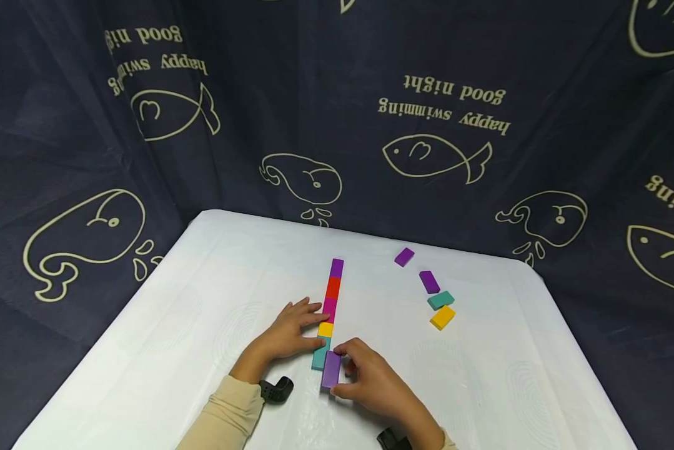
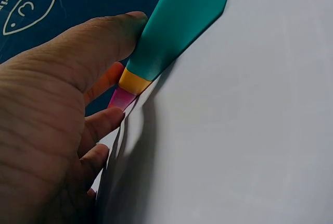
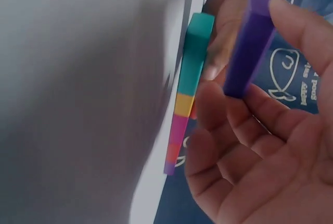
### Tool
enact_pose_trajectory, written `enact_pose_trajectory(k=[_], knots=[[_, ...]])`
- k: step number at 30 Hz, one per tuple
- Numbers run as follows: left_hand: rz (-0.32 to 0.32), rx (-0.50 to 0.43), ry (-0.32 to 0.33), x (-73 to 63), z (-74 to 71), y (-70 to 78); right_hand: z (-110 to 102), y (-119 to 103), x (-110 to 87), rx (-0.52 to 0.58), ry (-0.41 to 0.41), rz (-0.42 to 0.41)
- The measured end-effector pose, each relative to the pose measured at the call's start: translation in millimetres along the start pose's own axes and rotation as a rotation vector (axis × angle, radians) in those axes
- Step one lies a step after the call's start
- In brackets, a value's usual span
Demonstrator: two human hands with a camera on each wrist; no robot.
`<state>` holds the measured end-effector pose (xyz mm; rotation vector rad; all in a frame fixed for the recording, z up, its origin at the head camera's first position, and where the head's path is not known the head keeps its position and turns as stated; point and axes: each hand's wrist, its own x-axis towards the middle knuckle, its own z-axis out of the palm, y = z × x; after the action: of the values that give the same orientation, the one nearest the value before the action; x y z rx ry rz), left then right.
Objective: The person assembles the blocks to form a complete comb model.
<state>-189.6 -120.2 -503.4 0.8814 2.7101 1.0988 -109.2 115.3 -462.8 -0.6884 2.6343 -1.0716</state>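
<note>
A straight row of coloured blocks runs away from me on the table: a teal block (image 1: 319, 358) at the near end, then a yellow block (image 1: 325, 329), a magenta block (image 1: 329, 307), a red block (image 1: 333, 287) and a purple block (image 1: 337, 267) farthest. My left hand (image 1: 288, 330) lies along the row's left side, its thumb touching the teal block and fingertips at the magenta one. Between thumb and fingers, my right hand (image 1: 373, 378) pinches another purple block (image 3: 250, 47), held above the table beside the row's near end.
Farther right lie loose blocks: a purple block (image 1: 404, 257) at the back, a second purple block (image 1: 429, 282), a teal block (image 1: 440, 300) and a yellow block (image 1: 442, 317). A dark printed curtain (image 1: 359, 112) hangs behind the white table (image 1: 483, 375).
</note>
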Motion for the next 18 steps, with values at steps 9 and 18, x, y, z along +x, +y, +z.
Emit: enact_pose_trajectory(k=[9, 18], knots=[[0.005, -0.012, -0.004, 0.0, -2.1, 1.4, 8.2, -3.1, -0.6, -0.051, -0.067, -0.052], [0.005, -0.007, 0.001, 0.2, -1.8, 0.9, 14.4, -6.2, -1.5, -0.088, -0.072, -0.099]])
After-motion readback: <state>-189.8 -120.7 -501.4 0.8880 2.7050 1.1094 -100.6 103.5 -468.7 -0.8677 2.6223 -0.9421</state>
